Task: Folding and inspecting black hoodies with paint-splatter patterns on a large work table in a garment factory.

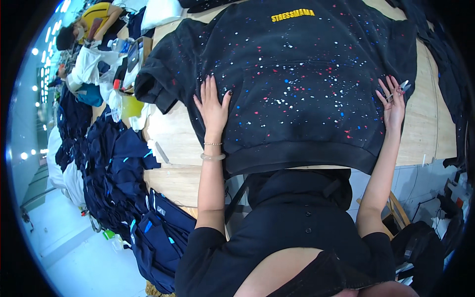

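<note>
A black sweatshirt (302,114), speckled with white, red and blue paint-like dots, lies spread front up before me, with yellow lettering near its top. Its hem faces me and one sleeve is bunched at the left. My left hand (213,111) rests flat on its left side, fingers stretched out and nothing held. At the right side edge, my right hand (393,106) touches the cloth with its fingers partly spread. Held in those fingers are small metal scissors (404,85), blades pointing up and away from my palm.
The garment lies on a pale wooden table (170,136). Dark clothes (116,153) are heaped along the left, with a yellow container (132,106) beyond them. Far left, another person (91,24) in yellow bends over work. More dark cloth (448,74) hangs at the right.
</note>
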Demonstrator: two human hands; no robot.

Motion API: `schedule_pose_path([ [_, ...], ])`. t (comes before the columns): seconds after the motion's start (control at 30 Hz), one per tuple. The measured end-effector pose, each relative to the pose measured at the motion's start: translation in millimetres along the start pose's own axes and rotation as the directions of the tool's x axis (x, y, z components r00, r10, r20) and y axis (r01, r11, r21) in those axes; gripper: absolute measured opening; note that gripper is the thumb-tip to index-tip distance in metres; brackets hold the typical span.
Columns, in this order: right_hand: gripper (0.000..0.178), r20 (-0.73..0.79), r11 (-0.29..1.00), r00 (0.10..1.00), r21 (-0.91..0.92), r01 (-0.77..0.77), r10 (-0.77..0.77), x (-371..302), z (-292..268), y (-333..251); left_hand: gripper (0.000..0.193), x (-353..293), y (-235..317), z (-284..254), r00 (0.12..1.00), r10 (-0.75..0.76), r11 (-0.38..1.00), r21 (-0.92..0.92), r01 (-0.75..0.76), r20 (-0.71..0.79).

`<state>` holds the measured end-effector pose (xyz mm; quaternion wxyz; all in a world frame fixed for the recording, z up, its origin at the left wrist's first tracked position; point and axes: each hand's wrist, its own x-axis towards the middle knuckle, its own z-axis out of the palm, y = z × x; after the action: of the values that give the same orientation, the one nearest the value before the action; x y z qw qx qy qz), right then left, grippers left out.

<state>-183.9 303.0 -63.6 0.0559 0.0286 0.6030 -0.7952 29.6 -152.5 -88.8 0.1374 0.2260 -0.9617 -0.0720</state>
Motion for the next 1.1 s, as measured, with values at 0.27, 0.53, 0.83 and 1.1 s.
schedule_pose_path([
  [0.27, 0.044, 0.001, 0.998, 1.0, -0.068, -0.01, 0.01, 5.0, -2.6, 3.1, 0.063, -2.2, -1.9, -8.4, 0.999, -0.011, 0.999, -0.038, 0.009, -0.037],
  [0.53, 0.038, -0.268, 0.928, 0.961, -0.37, -0.039, -0.066, 26.6, -125.3, -6.9, 0.023, -27.4, -73.1, -78.2, 0.886, -0.374, 0.835, -0.515, 0.194, -0.272],
  [0.83, 0.035, -0.144, -0.133, 0.778, -0.95, -0.281, -0.612, 68.6, -308.6, -10.3, 0.016, -42.9, -96.0, -66.9, 0.821, -0.569, 0.558, -0.755, 0.343, -0.048],
  [1.1, 0.041, -0.027, 0.653, 0.945, -0.73, 0.204, -0.326, 12.4, -20.8, -33.0, 0.044, -78.4, 33.7, -60.6, 0.979, -0.197, 0.959, -0.198, 0.203, 0.049],
])
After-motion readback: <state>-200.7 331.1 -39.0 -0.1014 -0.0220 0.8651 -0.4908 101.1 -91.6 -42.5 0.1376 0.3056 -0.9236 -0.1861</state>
